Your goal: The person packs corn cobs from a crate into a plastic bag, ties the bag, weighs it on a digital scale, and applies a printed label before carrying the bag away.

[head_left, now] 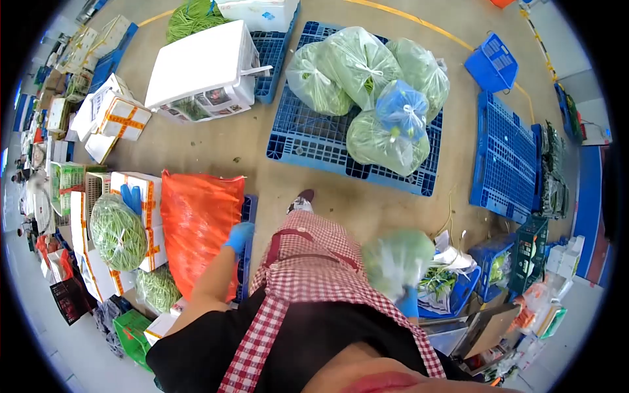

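Note:
My left hand (240, 236), in a blue glove, is at the right edge of a large red mesh sack (200, 226); its fingers are too small to read. Low on the right, my right hand (409, 302), also gloved in blue, is closed on a clear plastic bag of greens (397, 261). The bag hangs beside my checked apron, and part of that hand is hidden behind it. Ahead, several tied bags of green vegetables (363, 62) rest on a blue pallet (311, 141), with a smaller blue bag (401, 110) on top of them.
A large white foam box (196, 69) stands at the upper left. Bagged green beans (118, 232) lie by white boxes on the left. To the right are another blue pallet (510, 157), a blue crate (493, 62) and a blue basket (460, 288) with greens.

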Action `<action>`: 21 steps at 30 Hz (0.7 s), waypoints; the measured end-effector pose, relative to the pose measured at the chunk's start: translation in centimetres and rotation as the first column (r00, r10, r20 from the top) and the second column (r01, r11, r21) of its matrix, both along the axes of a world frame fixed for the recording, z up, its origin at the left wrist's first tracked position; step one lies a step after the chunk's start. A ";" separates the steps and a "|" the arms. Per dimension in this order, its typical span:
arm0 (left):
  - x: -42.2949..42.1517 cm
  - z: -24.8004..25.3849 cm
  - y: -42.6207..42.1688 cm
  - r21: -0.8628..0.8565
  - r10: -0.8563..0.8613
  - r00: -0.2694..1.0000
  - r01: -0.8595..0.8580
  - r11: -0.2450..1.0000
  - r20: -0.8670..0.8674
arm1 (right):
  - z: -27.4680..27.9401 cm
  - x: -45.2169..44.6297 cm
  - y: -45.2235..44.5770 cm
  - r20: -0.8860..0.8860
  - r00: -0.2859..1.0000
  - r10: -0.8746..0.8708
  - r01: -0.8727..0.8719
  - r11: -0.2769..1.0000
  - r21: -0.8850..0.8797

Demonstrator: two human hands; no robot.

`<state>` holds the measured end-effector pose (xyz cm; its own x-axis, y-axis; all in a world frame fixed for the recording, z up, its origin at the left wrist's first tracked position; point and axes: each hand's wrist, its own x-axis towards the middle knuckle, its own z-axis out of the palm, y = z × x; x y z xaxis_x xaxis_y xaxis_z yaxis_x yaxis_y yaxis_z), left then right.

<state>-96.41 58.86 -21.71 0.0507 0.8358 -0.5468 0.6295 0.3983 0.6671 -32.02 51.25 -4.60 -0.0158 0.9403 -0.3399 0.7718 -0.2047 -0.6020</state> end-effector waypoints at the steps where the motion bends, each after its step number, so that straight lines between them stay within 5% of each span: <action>1: -1.1 9.0 2.5 -0.043 0.366 0.907 -0.365 0.930 0.207 | -1.3 -2.5 5.0 -0.424 0.698 -0.577 0.320 0.781 -0.536; 2: -2.5 11.7 3.6 -0.154 0.548 0.820 -0.527 0.836 0.165 | -2.5 -5.1 10.1 -0.217 -0.079 -0.973 0.468 0.156 -0.870; 5: -7.4 15.5 4.2 -0.322 0.855 0.516 -0.802 0.502 0.048 | -5.5 -9.9 19.0 -0.350 0.343 -0.872 0.444 0.479 -0.758; 6: -8.2 16.1 3.9 -0.326 0.880 0.473 -0.829 0.455 0.025 | -8.1 -11.5 21.6 -0.393 0.374 -0.840 0.401 0.529 -0.748; 9: -8.8 16.8 3.2 -0.332 0.728 0.684 -0.701 0.631 -0.059 | -11.7 -19.0 29.9 -0.488 0.375 -0.788 0.360 0.609 -0.707; 12: -6.9 16.0 1.7 -0.391 0.601 0.796 -0.576 0.718 -0.068 | -12.8 -26.4 38.9 -0.517 0.660 -0.545 0.267 0.813 -0.517; 16: -3.3 15.4 -0.5 -0.535 0.696 0.718 -0.593 0.601 -0.014 | -15.0 -32.5 49.2 -0.331 0.942 -0.057 -0.004 0.984 -0.179; 19: -1.7 16.6 -1.5 -0.582 0.799 0.601 -0.659 0.476 -0.027 | -19.5 -37.6 52.0 -0.030 0.995 0.096 -0.098 0.992 -0.077; 21: -1.2 17.7 -1.6 -0.580 0.859 0.509 -0.714 0.391 -0.048 | -18.0 -42.2 50.1 -0.007 0.976 0.216 -0.216 0.976 -0.030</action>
<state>-97.57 57.26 -3.99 -0.3090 0.1900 -0.9319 -0.2842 0.9166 0.2811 -74.23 101.33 -22.60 -0.2190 0.9036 -0.3682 0.7977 -0.0515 -0.6008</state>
